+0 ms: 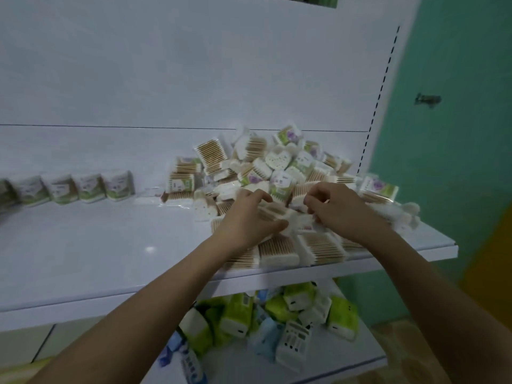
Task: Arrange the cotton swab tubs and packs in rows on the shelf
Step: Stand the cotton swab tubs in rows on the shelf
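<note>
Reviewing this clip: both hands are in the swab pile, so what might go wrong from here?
1. Packs lie at the shelf front edge; pulling from the pile may knock them off.
2. The left hand and right hand grip one pack; its wrap might tear.
3. The row looks unevenly tilted.

left hand [250,214] curled, right hand [336,207] pinching

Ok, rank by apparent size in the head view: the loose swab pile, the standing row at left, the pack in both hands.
1. Loose swab pile
2. Standing row
3. Held pack, partly hidden by fingers, clearly smallest
</note>
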Tool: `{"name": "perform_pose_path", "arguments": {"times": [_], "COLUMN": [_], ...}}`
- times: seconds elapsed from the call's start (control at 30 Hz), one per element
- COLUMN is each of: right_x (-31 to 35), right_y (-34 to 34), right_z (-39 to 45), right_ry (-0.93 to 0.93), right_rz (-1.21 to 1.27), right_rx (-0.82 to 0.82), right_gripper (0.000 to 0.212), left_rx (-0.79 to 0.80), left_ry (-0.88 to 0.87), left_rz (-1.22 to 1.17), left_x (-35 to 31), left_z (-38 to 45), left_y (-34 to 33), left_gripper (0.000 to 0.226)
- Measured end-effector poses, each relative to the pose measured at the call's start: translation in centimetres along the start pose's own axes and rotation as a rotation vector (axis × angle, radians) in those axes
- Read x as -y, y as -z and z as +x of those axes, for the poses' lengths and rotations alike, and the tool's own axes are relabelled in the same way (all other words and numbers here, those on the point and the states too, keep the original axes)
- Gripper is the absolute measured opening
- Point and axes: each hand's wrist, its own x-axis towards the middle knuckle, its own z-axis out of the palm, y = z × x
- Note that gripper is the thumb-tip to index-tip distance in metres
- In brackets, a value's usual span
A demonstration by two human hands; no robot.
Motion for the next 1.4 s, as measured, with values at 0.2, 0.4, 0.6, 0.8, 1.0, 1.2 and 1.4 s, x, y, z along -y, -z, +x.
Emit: {"name": "perform_pose_path", "arguments": {"times": [0.2,0.4,0.6,0.8,1.0,1.2,1.4], "right_x": [-2.0,-3.1,-1.4,1.3,5.9,12.4,18.9], "right_y": [0.6,0.0,-2.7,-5.5,-7.8,-13.1,-20.0], "right_z": [0.3,1.0,2.1,2.3,3.4,3.4,3.8], "right_ry": [0.053,0.103,0.163,0.239,0.208,0.15,0.195], "right_rz": [0.057,0.259,0.357,0.453,0.492,0.508,0.449], "right_rx": [0.003,0.101,0.19,0.091,-0.021,-0.065,0.024], "right_gripper": [0.016,0.017,0.059,0.052,0.05,0.047,0.051], "left_rx": [-0.125,-0.216,-0.174,-0.155,-0.245,-0.37,-0.351], "left_ry": [-0.018,0.058,0.117,0.171,0.171,0.108,0.102], "left_rz": [-0.096,-0.419,-0.511,-0.586,-0.575,-0.38,-0.263], "left_x": [-0.9,-1.7,-1.7,-0.2,2.1,6.9,14.2], "left_z": [0.7,1.3,1.2,0.3,-1.0,-3.3,-5.8], "left_y": [-0.9,1.0,2.4,4.0,8.0,13.0,18.2], "left_gripper": [0.023,0.036,0.058,0.052,0.041,0.04,0.034]}}
